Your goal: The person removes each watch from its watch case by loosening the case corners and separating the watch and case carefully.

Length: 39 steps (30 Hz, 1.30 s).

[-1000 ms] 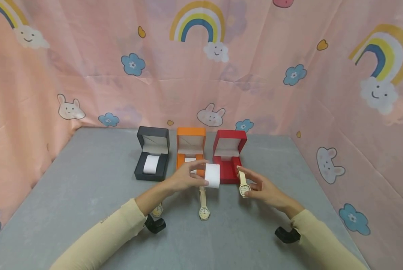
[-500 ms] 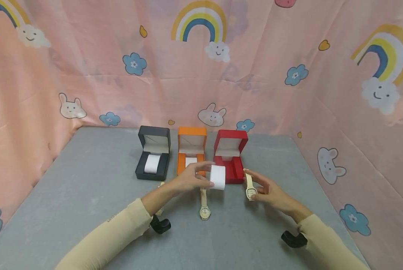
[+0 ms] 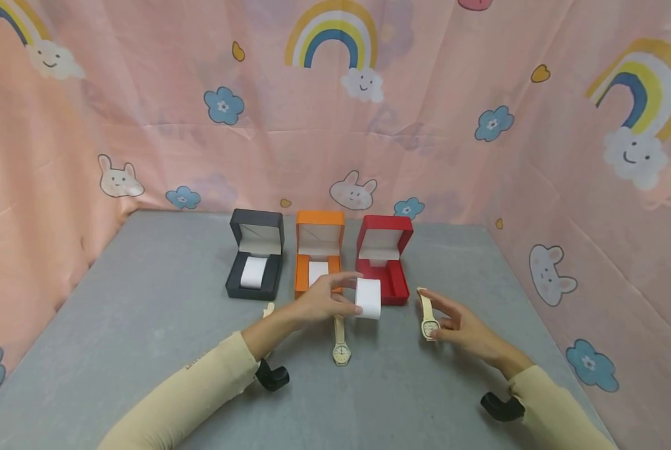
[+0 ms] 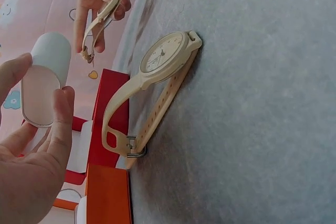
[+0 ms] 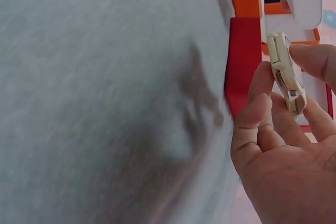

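My left hand [image 3: 328, 299] pinches a white watch cushion [image 3: 368, 299] between thumb and fingers, in front of the open red watch box [image 3: 393, 281]. That box has no cushion in its base. To the right, my right hand [image 3: 463, 326] holds a cream wristwatch [image 3: 428, 320] by its case and strap, dial facing up toward the head. In the left wrist view the cushion [image 4: 50, 77] shows its oval end, and a second cream wristwatch [image 4: 167, 59] with a buckled strap lies on the table. The right wrist view has the held watch [image 5: 286, 74] edge-on between thumb and fingers.
An open black box [image 3: 252, 275] and an open orange box [image 3: 317, 270], each with a white cushion inside, stand left of the red one. Another cream watch [image 3: 268, 310] lies partly hidden behind my left forearm. A pink patterned curtain [image 3: 290, 150] hangs behind the grey table [image 3: 161, 300].
Both hands have moved to the right: the left with the cushion toward the front of the red box, the right with the watch away from that box's corner.
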Motion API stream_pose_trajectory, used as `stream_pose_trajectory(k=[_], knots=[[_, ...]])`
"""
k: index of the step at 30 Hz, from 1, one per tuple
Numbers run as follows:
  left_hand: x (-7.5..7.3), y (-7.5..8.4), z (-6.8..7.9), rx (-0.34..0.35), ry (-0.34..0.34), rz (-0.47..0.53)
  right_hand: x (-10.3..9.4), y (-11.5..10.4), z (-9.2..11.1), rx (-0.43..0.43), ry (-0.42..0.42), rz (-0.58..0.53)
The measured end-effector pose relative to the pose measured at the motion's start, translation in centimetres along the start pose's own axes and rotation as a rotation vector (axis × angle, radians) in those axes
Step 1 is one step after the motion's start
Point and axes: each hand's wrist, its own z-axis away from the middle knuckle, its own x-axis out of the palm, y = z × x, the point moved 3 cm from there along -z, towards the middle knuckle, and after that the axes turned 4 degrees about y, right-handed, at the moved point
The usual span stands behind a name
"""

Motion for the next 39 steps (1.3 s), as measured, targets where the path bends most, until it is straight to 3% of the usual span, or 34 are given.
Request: stream_pose_trajectory(k=[11, 19, 29, 39], knots=[[0.4, 0.0, 0.0, -0.008, -0.007, -0.018, -0.6, 1.7, 0.9, -0.02, -0.056, 0.053], [0.6, -0.1, -0.1, -0.037, -0.01, -0.023, -0.1, 2.4, 1.2, -0.068, -0.043, 0.081], [0.3, 0.2, 0.1, -0.022, -0.009, -0.04, 0.2, 1.5, 1.6, -0.206, 0.015, 0.22], [0.3, 0.1, -0.1, -0.033, 0.006, -0.044, -0.5, 1.7, 1.5, -0.122, -0.018, 0.295]])
